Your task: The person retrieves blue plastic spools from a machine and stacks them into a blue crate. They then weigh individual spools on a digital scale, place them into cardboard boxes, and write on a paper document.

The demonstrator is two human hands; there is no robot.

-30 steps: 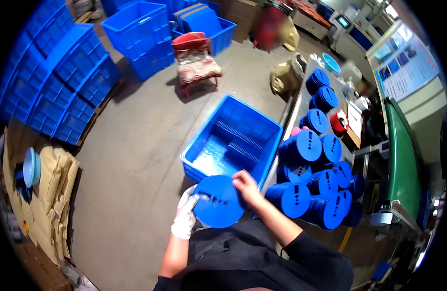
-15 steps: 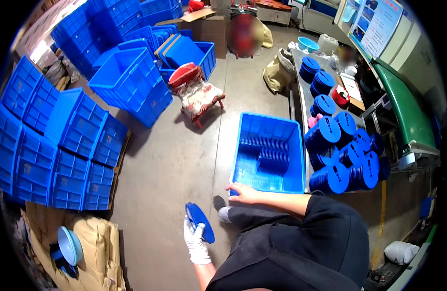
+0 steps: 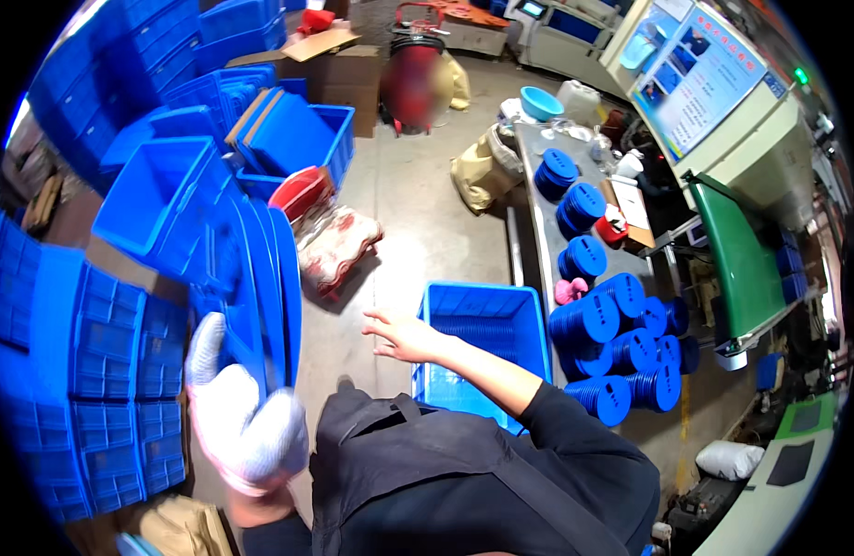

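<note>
Two or three thin blue discs point(image 3: 270, 296) stand on edge in the gloved left hand point(image 3: 242, 422), lower left of the frame; its fingers are wrapped closed round the lower rim, so the stack is carried upright and close to the body, edge toward the camera, probably because flat round plates are easier to clamp one-handed that way. The right hand point(image 3: 404, 335), bare, sits at frame centre with fingers spread wide and holding nothing; it hovers just beside the near left corner of the blue crate point(image 3: 483, 315) on the floor, not touching it as far as can be told. The crate is open and holds a low layer of more blue discs along its far wall. To its right, the steel table point(image 3: 538, 213) carries stacks of blue discs point(image 3: 621, 352), the tallest group crowded at the near end within reach of the crate. Far left of the frame, empty blue crates point(image 3: 103, 371) are stacked and tipped against each other. A red stool point(image 3: 302, 195) stands above centre-left, beside a patterned cushion point(image 3: 339, 246).
</note>
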